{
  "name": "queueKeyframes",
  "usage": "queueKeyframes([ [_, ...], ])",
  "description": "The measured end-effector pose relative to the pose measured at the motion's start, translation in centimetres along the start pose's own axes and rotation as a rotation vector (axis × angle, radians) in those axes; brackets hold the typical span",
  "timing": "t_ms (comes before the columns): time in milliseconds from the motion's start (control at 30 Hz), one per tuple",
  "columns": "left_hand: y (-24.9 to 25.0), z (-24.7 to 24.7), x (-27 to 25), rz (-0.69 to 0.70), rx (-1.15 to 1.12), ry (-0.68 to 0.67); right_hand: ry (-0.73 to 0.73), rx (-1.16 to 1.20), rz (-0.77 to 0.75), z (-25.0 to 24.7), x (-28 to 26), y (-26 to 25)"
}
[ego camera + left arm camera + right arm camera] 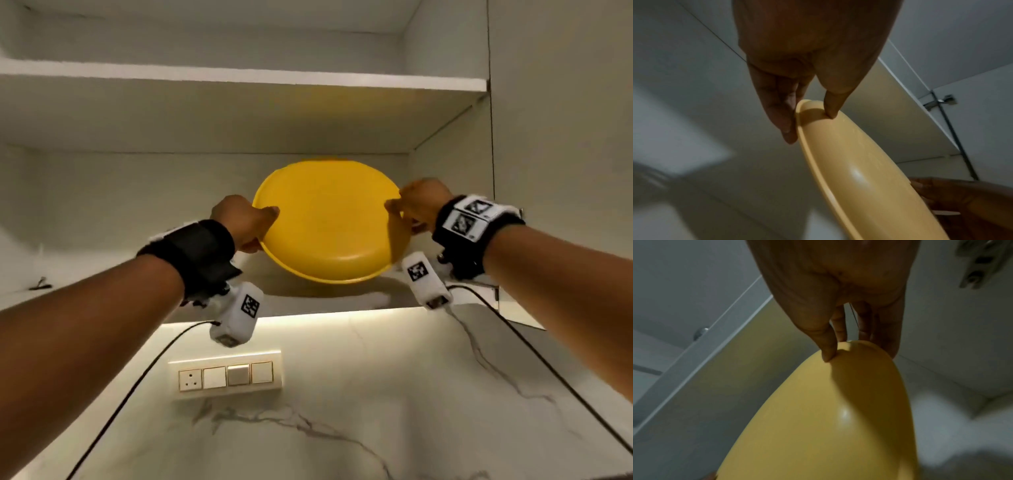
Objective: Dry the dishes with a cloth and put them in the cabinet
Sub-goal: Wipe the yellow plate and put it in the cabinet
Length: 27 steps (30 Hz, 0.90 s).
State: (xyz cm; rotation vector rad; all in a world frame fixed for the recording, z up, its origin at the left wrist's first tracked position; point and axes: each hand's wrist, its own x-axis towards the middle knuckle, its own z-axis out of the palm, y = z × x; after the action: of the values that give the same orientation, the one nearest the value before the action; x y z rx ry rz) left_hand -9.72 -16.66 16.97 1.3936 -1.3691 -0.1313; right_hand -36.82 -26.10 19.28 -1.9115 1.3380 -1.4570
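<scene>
A round yellow plate hangs tilted in front of the open cabinet's lower compartment, just above its bottom shelf. My left hand pinches the plate's left rim, thumb on the inner face and fingers behind. My right hand pinches the right rim the same way. In the left wrist view the plate runs edge-on from my left hand toward the right hand. In the right wrist view the plate fills the lower middle under my right hand. No cloth is in view.
The cabinet has an upper shelf above the plate and a side wall at the right. Below it are a lit marble backsplash and a switch panel. Cables hang from both wrists. A hinge shows on the cabinet side.
</scene>
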Motion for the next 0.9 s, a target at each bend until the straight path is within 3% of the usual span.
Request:
queueKeyframes([
  [100,0.5,2.2,3.5,-0.039,-0.023,0.010,-0.001,-0.079,-0.082,-0.5,5.1,0.7],
  [400,-1.7,7.2,10.9,-0.102,0.096,0.088,-0.012,-0.076,-0.152,3.2,13.1,4.8],
  [733,-3.4,8.2,12.5,-0.232,-0.014,0.074,-0.065,-0.139,-0.158,6.7,16.0,6.9],
  [900,-3.9,8.4,13.3,-0.255,0.015,0.069,-0.071,-0.295,-0.096,6.9,16.2,6.7],
])
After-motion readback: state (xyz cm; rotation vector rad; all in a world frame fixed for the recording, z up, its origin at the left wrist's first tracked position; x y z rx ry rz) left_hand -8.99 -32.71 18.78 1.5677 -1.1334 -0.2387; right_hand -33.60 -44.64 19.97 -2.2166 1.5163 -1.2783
